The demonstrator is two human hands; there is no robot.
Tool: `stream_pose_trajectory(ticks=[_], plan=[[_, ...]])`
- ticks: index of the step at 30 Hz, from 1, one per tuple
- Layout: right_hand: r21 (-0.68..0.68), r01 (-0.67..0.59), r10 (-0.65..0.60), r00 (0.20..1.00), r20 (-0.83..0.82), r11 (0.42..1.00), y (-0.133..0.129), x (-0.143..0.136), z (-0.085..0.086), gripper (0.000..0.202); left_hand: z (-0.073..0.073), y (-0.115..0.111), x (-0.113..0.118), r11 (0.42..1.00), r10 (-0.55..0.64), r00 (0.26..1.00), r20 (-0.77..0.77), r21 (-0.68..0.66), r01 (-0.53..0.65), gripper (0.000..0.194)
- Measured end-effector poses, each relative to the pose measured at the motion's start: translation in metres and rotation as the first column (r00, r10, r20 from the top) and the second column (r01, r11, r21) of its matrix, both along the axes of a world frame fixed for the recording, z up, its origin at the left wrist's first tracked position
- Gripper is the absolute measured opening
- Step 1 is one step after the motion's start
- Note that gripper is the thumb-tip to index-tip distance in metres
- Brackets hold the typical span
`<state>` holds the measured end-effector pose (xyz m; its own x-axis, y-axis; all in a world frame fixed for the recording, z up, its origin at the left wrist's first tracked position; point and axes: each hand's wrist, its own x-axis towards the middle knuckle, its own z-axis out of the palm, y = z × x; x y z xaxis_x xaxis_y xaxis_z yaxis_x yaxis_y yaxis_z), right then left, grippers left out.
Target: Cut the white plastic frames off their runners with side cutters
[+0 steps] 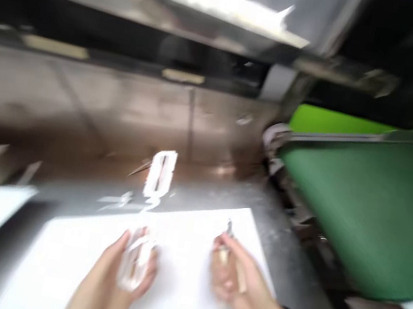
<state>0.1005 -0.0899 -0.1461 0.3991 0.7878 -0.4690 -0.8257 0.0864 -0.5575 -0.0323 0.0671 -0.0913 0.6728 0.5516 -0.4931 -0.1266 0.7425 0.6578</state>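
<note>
So our left hand (107, 275) has its grip pinching a clear plastic frame (129, 263) over the white sheet (183, 289), while our right hand (243, 283) is closed round a slim tool (230, 228) above the sheet's right side. We reckon a loose pinch could let the frame slip, and a stray tip could scratch it or jab our fingers. Too blurry to identify that tip tbh.

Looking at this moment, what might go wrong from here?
The grey-tipped tool in the right hand might slip and nick the left hand, or scratch the clear part held there. The white frame by the far edge of the white sheet could get knocked, or mixed up with the scraps near it.
</note>
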Motion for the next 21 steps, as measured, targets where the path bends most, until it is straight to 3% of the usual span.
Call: stream_pose_trajectory(ticks=[1, 3, 7, 12, 17, 21], plan=[[0.006, -0.035, 0.035, 0.999, -0.042, 0.999, -0.006, 0.0, 0.0, 0.059, -0.005, -0.001, -0.013, 0.999, 0.054, 0.998, -0.014, 0.006, -0.054, 0.028], [0.001, -0.035, 0.035, 0.999, -0.023, 0.999, -0.013, 0.003, -0.001, 0.046, -0.012, -0.001, -0.028, 0.999, 0.033, 0.998, 0.058, 0.008, -0.034, 0.05], [-0.043, -0.05, 0.055, 0.99, 0.126, 0.998, -0.02, 0.0, -0.002, 0.031, -0.019, 0.001, -0.033, 1.0, -0.006, 0.979, 0.204, -0.015, 0.009, 0.062], [-0.229, -0.12, 0.195, 0.919, 0.342, 0.966, -0.027, -0.013, 0.01, 0.065, -0.015, -0.003, -0.037, 0.999, -0.042, 0.963, 0.267, 0.006, 0.042, 0.066], [-0.244, -0.199, 0.295, 0.835, 0.464, 0.949, -0.027, -0.006, 0.005, 0.041, -0.01, -0.002, -0.039, 0.995, -0.023, 0.944, 0.33, -0.079, 0.052, 0.06], [-0.196, -0.257, 0.319, 0.845, 0.429, 0.946, -0.031, 0.005, -0.007, 0.056, -0.01, -0.001, -0.038, 0.988, -0.014, 0.935, 0.355, -0.14, 0.068, 0.058]])
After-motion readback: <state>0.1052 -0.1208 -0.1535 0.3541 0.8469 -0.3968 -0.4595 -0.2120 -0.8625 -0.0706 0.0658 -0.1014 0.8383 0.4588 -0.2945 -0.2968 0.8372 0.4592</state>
